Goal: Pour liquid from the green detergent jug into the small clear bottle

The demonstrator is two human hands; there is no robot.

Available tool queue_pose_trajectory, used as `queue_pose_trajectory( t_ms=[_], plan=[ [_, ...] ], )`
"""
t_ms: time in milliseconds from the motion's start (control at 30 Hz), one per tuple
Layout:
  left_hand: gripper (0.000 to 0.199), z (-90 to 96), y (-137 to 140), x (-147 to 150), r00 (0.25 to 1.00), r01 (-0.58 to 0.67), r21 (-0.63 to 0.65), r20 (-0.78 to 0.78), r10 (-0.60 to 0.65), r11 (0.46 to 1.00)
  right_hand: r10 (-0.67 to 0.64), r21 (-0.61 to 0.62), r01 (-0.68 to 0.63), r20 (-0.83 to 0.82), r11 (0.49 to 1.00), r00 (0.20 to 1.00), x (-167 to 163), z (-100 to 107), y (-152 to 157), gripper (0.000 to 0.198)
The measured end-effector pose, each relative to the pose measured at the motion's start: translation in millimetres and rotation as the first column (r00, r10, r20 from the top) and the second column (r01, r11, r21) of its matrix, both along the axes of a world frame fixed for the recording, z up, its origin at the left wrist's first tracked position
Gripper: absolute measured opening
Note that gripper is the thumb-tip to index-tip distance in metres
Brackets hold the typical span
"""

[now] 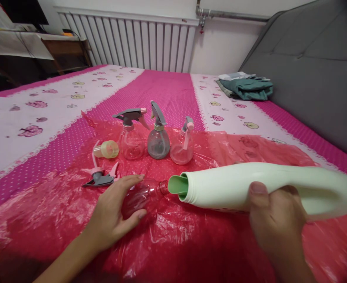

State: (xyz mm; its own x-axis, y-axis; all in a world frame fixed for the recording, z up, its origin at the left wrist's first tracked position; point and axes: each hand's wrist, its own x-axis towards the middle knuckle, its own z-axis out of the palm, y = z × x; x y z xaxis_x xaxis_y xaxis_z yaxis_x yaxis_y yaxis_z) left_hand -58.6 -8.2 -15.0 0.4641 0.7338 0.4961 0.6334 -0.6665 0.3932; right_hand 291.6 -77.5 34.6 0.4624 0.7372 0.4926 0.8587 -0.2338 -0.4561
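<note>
My right hand (276, 220) grips the handle of a pale green detergent jug (226, 182), which lies nearly level with its green pouring spout (177, 184) pointing left. Close to the spout's tip is the neck of a clear spray bottle (140, 196), tilted over on its side. Around that bottle's body my left hand (117, 208) is wrapped, thumb on the near side and fingers on the far side. A grey and pink spray head (99, 177) with its tube lies just left of the bottle. No flowing liquid can be made out at the spout.
Behind the hands stand a pink-grey spray bottle (132, 143), a grey one (158, 141) and another clear one (181, 149). A yellowish cap with a clear cup (108, 149) lies left of them. Red plastic sheet (173, 243) covers the bed; folded clothes (245, 86) lie near the headboard.
</note>
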Motion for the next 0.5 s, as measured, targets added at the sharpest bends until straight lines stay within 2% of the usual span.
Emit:
queue_pose_trajectory(
  t_ms=[300,500],
  plan=[
    [0.053,-0.3,0.5,0.1,1.000,0.004,-0.012,0.009,-0.004,1.000,-0.008,-0.020,0.008,-0.022,1.000,1.000,-2.6,4.0,0.9,0.093],
    [0.053,-0.3,1.0,0.1,1.000,0.002,-0.006,0.004,-0.002,1.000,-0.006,-0.005,0.006,0.019,1.000,1.000,-0.3,-2.0,-0.2,0.089]
  ],
)
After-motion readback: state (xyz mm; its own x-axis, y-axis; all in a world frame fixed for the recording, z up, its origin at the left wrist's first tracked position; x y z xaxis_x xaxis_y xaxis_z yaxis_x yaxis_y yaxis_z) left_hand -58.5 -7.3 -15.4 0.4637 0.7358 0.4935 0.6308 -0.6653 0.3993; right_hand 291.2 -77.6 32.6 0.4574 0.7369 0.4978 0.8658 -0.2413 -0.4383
